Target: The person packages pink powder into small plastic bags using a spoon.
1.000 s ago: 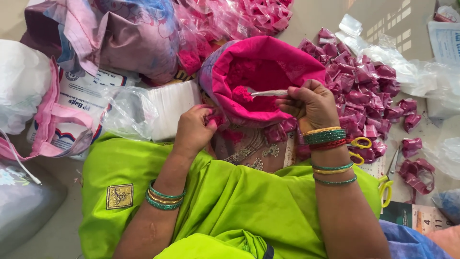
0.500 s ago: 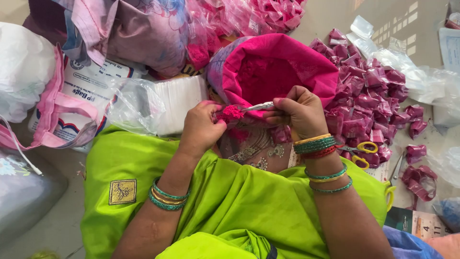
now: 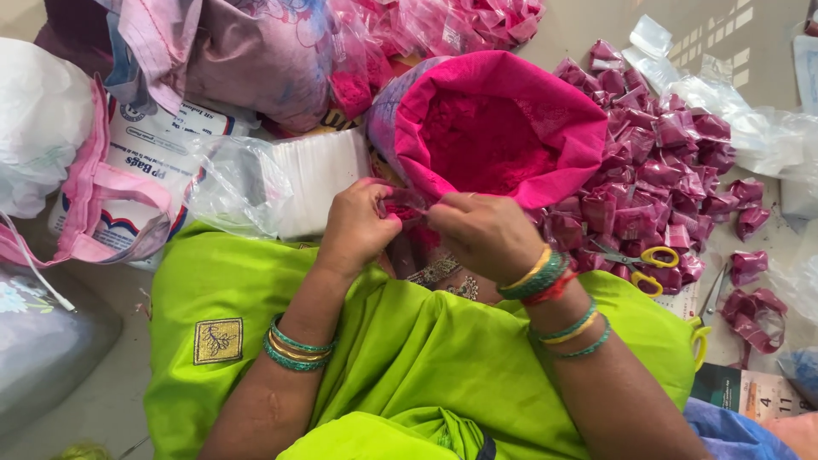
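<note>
Both hands meet just in front of the open sack of pink powder [image 3: 503, 136], at its near rim. The left hand [image 3: 362, 226] and right hand [image 3: 486, 234] pinch a small pink-filled packet [image 3: 407, 204] between their fingertips, fingers closed on it. A heap of filled packets [image 3: 656, 179] lies to the right, yellow-handled scissors [image 3: 643, 260] beside it.

A pair of scissors with yellow handles [image 3: 641, 261] lies at three o'clock on the floor, touching the edge of a heap of filled pink packets [image 3: 656, 170] that spreads toward two o'clock. A stack of empty clear pouches [image 3: 317, 179] sits at ten o'clock, beside a crumpled clear plastic bag [image 3: 234, 187]. At nine o'clock rests a pink-handled printed bag [image 3: 128, 196], with a white sack [image 3: 38, 128] just beyond it.
</note>
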